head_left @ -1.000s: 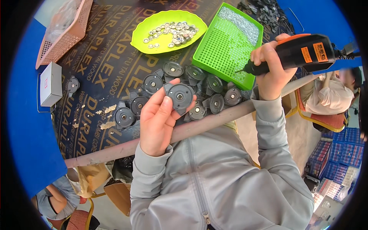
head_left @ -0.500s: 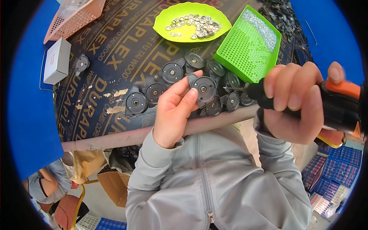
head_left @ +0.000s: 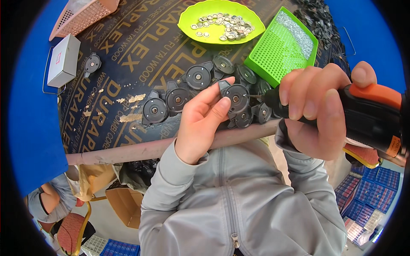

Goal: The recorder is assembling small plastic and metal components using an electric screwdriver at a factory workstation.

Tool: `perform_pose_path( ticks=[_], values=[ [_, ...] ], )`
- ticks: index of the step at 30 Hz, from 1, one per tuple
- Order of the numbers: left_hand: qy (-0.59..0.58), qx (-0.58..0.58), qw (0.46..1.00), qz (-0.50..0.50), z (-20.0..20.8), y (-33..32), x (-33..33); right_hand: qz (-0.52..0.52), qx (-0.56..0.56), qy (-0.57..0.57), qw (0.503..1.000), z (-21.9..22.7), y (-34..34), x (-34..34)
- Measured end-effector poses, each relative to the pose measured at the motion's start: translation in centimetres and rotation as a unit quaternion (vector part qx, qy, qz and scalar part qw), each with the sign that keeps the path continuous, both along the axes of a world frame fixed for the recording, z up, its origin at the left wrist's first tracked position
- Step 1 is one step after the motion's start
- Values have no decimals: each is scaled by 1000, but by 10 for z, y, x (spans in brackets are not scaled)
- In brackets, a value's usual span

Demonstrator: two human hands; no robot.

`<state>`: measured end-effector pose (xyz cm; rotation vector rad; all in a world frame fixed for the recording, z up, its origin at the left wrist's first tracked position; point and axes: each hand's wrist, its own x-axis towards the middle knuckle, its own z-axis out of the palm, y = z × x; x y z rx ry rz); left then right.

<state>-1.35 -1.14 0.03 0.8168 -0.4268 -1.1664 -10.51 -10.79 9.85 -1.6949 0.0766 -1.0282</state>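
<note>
Between the thumb and fingers of my left hand (head_left: 200, 123) is a round black plastic part (head_left: 236, 98) with a side tab and a metal piece at its centre. My right hand (head_left: 318, 106) is wrapped round a black and orange power screwdriver (head_left: 363, 119), held level and pointing left. Its thin bit reaches the right side of the held part; whether it touches a screw I cannot tell. Several similar black parts lie around my left hand, among them one at the left (head_left: 155, 111) and another farther back (head_left: 198, 77). Some are partly hidden by my hands.
A green leaf-shaped dish (head_left: 188, 32) holds several small round metal pieces. Beside it stands a green perforated tray (head_left: 267, 53) with small silvery screws heaped at its far end. At the left are a white box (head_left: 64, 59), a lone black part (head_left: 92, 64) and a pink basket (head_left: 83, 21). The table's front edge (head_left: 115, 153) runs below.
My right hand has brought the screwdriver left, so its bit now meets the held part's side. The black part remains in my left hand, and the whole view has shifted slightly.
</note>
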Motion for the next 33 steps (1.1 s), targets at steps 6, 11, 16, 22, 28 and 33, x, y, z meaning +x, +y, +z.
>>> perform_pose_path(
  ticks=[6,11,16,22,28,33],
  values=[
    [18,-3,1000,5,0,0,-1,5,18,11,1000,-3,1,-1],
    [42,-7,999,5,-1,0,1,-7,16,32,999,-1,5,3],
    [48,-2,999,7,0,2,1,108,-63,22,992,-14,-20,-8],
    [44,-6,999,0,0,1,1,142,-64,-6,988,-17,-23,-9],
    [-35,5,999,11,-4,0,0,-30,26,-158,987,-9,-21,-19],
    [-22,5,999,43,-1,-3,0,-170,61,-160,970,-23,-64,-44]
  ],
)
